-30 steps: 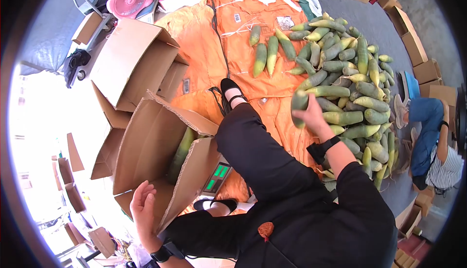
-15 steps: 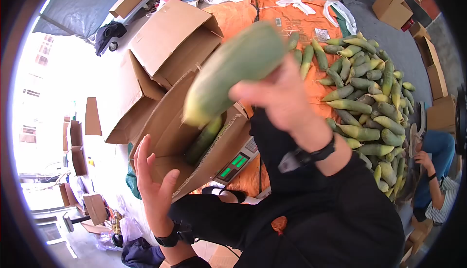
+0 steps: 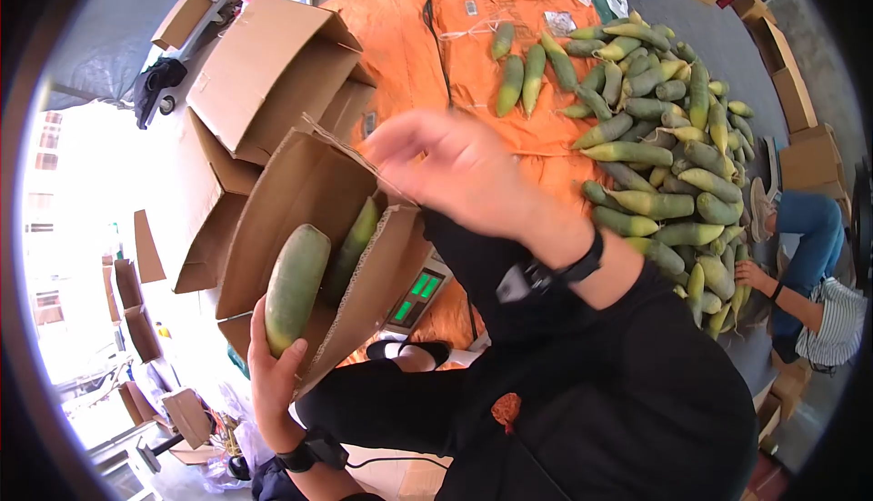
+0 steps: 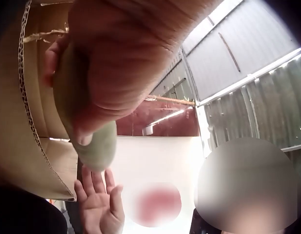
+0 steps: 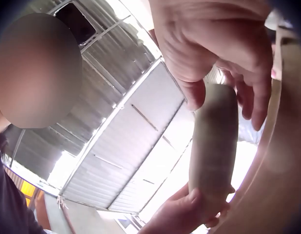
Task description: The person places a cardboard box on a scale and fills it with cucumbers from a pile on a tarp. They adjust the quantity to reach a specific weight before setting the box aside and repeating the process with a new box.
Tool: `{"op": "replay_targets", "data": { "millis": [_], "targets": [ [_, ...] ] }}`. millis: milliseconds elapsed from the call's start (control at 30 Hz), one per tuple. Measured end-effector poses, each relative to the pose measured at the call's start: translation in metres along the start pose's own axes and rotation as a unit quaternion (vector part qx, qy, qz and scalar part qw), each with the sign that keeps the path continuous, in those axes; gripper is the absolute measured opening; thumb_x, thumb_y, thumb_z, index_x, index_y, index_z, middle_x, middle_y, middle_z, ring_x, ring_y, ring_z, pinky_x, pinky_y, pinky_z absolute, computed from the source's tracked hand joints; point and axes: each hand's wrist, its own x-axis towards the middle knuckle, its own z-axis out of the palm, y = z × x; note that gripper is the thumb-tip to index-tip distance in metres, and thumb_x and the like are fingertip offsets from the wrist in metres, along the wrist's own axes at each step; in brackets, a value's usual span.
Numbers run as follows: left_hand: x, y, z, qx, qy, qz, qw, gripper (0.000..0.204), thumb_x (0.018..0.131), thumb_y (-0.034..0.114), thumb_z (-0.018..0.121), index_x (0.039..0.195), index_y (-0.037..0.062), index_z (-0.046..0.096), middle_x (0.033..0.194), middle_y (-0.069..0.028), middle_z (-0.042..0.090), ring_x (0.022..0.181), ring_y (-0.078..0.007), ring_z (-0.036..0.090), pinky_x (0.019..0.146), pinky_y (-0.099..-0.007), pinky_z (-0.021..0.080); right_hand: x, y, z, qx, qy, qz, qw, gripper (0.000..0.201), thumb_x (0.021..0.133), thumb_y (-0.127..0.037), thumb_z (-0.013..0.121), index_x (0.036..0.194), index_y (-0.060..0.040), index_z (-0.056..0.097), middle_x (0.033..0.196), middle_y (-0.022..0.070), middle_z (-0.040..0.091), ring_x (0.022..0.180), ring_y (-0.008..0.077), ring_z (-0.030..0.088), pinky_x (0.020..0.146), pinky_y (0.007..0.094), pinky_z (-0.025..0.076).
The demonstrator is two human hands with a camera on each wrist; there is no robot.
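In the head view the left hand [image 3: 273, 379] grips the lower end of a green radish [image 3: 298, 285], tilted over the opening of a cardboard box [image 3: 264, 219]. Another radish [image 3: 353, 248] lies inside that box. The right hand [image 3: 450, 169], blurred, is over the box's right flap with its fingers spread and nothing in them. In the left wrist view the thumb and fingers wrap the radish [image 4: 104, 148]. The right wrist view has the right hand [image 5: 213, 44] near the radish's upper end [image 5: 214, 131]; whether it touches is unclear.
A large radish pile [image 3: 677, 165] lies at the right on an orange sheet [image 3: 391, 55]. More boxes [image 3: 264, 65] stand behind the open one. A scale display [image 3: 414, 299] glows green beside it. Another person [image 3: 823, 310] sits at the far right.
The right hand carried a radish from the pile over to the box. The left hand now grips that radish, and the right hand has let go and moved away from it.
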Motion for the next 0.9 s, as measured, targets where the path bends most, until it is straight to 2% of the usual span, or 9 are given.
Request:
{"op": "replay_targets", "data": {
  "millis": [67, 167, 367, 467, 533, 633, 733, 833, 900],
  "targets": [
    [0.01, -0.015, 0.004, -0.001, -0.026, 0.011, 1.0, 0.071, 0.073, 0.004, 0.065, 0.14, 0.0048, 0.04, 0.119, -0.015, 0.058, 0.108, -0.0234, 0.055, 0.096, -0.0328, 0.041, -0.002, 0.006, -0.05, -0.054, 0.041, 0.008, 0.998, 0.022, 0.09, -0.009, 0.061, 0.111, -0.0015, 0.059, 0.096, 0.0014, 0.063, 0.088, 0.0068, 0.059, 0.075, 0.0243, 0.05],
    [0.024, -0.023, 0.01, 0.152, -0.107, -0.026, 0.982, 0.067, 0.075, 0.004, 0.066, 0.137, 0.0096, 0.042, 0.112, -0.0187, 0.061, 0.105, -0.0277, 0.058, 0.094, -0.0347, 0.043, -0.021, 0.055, -0.128, -0.209, 0.108, 0.082, 0.968, 0.021, 0.085, -0.013, 0.066, 0.102, -0.001, 0.062, 0.09, 0.0056, 0.065, 0.082, 0.0125, 0.062, 0.075, 0.0269, 0.05],
    [0.046, -0.058, 0.015, 0.158, -0.228, -0.061, 0.959, 0.063, 0.08, 0.005, 0.064, 0.139, 0.0108, 0.04, 0.115, -0.02, 0.06, 0.108, -0.0301, 0.058, 0.094, -0.0346, 0.043, -0.142, 0.21, -0.252, -0.516, 0.038, 0.341, 0.785, 0.03, 0.079, -0.027, 0.068, 0.097, -0.003, 0.066, 0.09, 0.0164, 0.067, 0.087, 0.031, 0.065, 0.076, 0.0396, 0.051],
    [0.05, -0.049, 0.025, 0.142, -0.247, -0.099, 0.953, 0.059, 0.083, 0.006, 0.062, 0.138, 0.0108, 0.042, 0.117, -0.0202, 0.06, 0.11, -0.029, 0.058, 0.095, -0.0336, 0.043, -0.192, 0.233, -0.249, -0.497, -0.076, 0.459, 0.733, 0.039, 0.076, -0.034, 0.07, 0.1, -0.0029, 0.066, 0.099, 0.0174, 0.067, 0.093, 0.0338, 0.064, 0.081, 0.042, 0.05],
    [0.054, -0.05, 0.024, 0.147, -0.252, -0.118, 0.949, 0.056, 0.084, 0.006, 0.061, 0.137, 0.0103, 0.043, 0.117, -0.0199, 0.06, 0.111, -0.0278, 0.058, 0.095, -0.0328, 0.043, -0.249, 0.289, -0.254, -0.482, -0.052, 0.394, 0.781, 0.044, 0.076, -0.04, 0.068, 0.1, -0.0027, 0.066, 0.101, 0.0183, 0.067, 0.096, 0.0351, 0.063, 0.082, 0.042, 0.05],
    [0.057, -0.059, 0.016, 0.276, -0.288, -0.069, 0.914, 0.048, 0.086, 0.005, 0.059, 0.133, 0.007, 0.049, 0.118, -0.0168, 0.062, 0.112, -0.0237, 0.059, 0.094, -0.0307, 0.044, -0.235, 0.271, -0.213, -0.449, -0.153, 0.471, 0.744, 0.047, 0.076, -0.041, 0.068, 0.103, -0.0027, 0.064, 0.103, 0.0189, 0.066, 0.099, 0.0364, 0.062, 0.084, 0.0417, 0.05],
    [0.053, -0.046, 0.026, 0.134, -0.235, -0.168, 0.948, 0.043, 0.087, 0.004, 0.059, 0.129, 0.0039, 0.052, 0.119, -0.0134, 0.062, 0.112, -0.0208, 0.059, 0.094, -0.0295, 0.045, -0.227, 0.282, -0.193, -0.39, -0.185, 0.412, 0.802, 0.045, 0.08, -0.038, 0.064, 0.108, -0.003, 0.062, 0.104, 0.0191, 0.066, 0.099, 0.0363, 0.062, 0.085, 0.041, 0.05],
    [0.051, -0.045, 0.025, 0.149, -0.216, -0.152, 0.953, 0.044, 0.086, 0.003, 0.059, 0.13, 0.0031, 0.052, 0.12, -0.0117, 0.062, 0.112, -0.0199, 0.059, 0.094, -0.03, 0.045, -0.219, 0.301, -0.184, -0.464, -0.269, 0.418, 0.733, 0.032, 0.089, -0.024, 0.053, 0.113, -0.0044, 0.059, 0.107, 0.0216, 0.063, 0.104, 0.0354, 0.061, 0.087, 0.0415, 0.049],
    [0.053, -0.051, 0.023, 0.149, -0.197, -0.144, 0.958, 0.046, 0.085, 0.002, 0.059, 0.131, 0.0042, 0.052, 0.119, -0.0123, 0.063, 0.111, -0.0204, 0.059, 0.094, -0.0305, 0.046, -0.197, 0.253, -0.168, -0.469, -0.256, 0.415, 0.736, 0.029, 0.089, -0.021, 0.053, 0.113, -0.0053, 0.06, 0.109, 0.0209, 0.063, 0.106, 0.0355, 0.06, 0.087, 0.0422, 0.049]
  ]
}}
